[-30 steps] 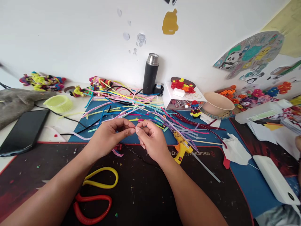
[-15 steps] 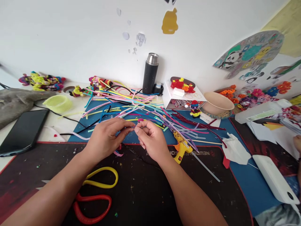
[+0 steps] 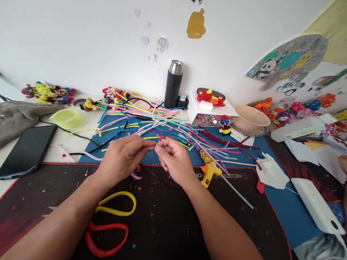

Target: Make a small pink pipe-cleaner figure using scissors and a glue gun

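My left hand [image 3: 123, 157] and my right hand [image 3: 175, 159] meet fingertip to fingertip above the far edge of the black mat [image 3: 162, 216]. Both are closed in a pinch. Whatever lies between the fingertips is too small to make out. Behind them spreads a loose pile of coloured pipe cleaners [image 3: 151, 124]. Just right of my right hand lies a yellow glue gun [image 3: 209, 171] with a clear glue stick [image 3: 238, 192] trailing from it. Below my left wrist are scissors with a yellow handle loop [image 3: 130, 196] and a red one [image 3: 123, 234], their blades hidden under my forearm.
A black thermos [image 3: 173, 85] stands against the wall, beside a white box [image 3: 211, 112] with pipe-cleaner figures. At left lie a phone [image 3: 28, 151] and a pale green coil [image 3: 67, 119]. Rightward are a beige bowl [image 3: 252, 117], crumpled tissue [image 3: 272, 173] and a white device [image 3: 314, 204]. Another person's hand shows at the right edge.
Both hands stay nearly where they were, fingertips still together, with only a slight shift of the fingers. Nothing else has visibly moved.
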A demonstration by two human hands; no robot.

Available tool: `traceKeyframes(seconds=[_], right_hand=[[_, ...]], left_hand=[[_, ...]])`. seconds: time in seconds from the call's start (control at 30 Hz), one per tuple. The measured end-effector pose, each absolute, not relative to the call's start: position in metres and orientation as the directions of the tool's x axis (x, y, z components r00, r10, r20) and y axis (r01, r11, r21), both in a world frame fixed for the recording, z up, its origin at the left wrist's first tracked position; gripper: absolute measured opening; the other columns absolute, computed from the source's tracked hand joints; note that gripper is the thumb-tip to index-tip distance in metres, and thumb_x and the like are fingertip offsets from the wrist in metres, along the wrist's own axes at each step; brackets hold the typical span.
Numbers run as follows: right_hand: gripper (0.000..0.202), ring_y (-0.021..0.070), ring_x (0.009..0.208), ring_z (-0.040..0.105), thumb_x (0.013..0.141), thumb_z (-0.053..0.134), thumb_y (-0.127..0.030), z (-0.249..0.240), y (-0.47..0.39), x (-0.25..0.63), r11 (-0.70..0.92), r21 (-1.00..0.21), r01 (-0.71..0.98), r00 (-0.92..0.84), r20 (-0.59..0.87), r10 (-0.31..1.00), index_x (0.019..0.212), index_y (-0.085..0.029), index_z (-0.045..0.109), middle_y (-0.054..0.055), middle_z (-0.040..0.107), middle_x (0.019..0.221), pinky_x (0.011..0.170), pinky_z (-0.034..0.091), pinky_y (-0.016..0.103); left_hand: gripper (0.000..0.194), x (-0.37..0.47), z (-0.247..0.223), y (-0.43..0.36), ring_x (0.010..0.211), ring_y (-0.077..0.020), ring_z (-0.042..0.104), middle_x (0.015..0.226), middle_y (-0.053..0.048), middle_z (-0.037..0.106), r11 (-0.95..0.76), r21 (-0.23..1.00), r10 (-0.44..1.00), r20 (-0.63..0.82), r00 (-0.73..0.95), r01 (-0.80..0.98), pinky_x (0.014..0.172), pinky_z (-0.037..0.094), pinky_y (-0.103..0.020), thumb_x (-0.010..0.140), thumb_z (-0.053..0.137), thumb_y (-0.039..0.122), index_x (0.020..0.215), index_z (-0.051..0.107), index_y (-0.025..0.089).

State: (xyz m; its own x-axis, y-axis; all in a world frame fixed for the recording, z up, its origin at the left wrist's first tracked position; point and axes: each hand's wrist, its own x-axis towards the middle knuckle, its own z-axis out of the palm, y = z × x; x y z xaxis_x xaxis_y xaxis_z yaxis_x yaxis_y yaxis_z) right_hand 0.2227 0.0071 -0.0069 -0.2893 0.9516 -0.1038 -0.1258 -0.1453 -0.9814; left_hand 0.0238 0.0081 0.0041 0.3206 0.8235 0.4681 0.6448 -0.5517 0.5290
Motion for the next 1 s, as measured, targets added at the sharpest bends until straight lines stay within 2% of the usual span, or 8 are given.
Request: traceKeyframes(seconds=[0.4,1.0], right_hand=[[0.027,0.0107,0.047,0.043,0.092,0.076,-0.048,-0.0087,0.0070,0.2221,-0.147,-0.979,-0.141,-0.295,-0.100,0.950,0.093,-0.023,0.065,-0.009,0.050,0.055,0.046,0.034,0.024],[0.031,0.0116,0.049,0.046,0.093,0.076,-0.052,-0.0083,0.0076,0.2235,-0.112,-0.991,-0.071,-0.262,-0.090,0.961,0.093,-0.024,0.065,-0.008,0.053,0.058,0.048,0.033,0.025]], left_hand=[[0.025,0.0235,0.0056,0.0080,0.084,-0.0218,0.080,0.094,-0.006,0.087,-0.580,0.502,0.801,0.493,0.339,0.641,0.083,0.062,-0.031,0.107,0.061,0.030,0.101,0.084,0.021],[0.030,0.0252,0.0066,0.0080,0.084,-0.0236,0.079,0.093,-0.007,0.086,-0.515,0.566,0.852,0.422,0.311,0.644,0.082,0.062,-0.034,0.106,0.059,0.037,0.099,0.085,0.024]])
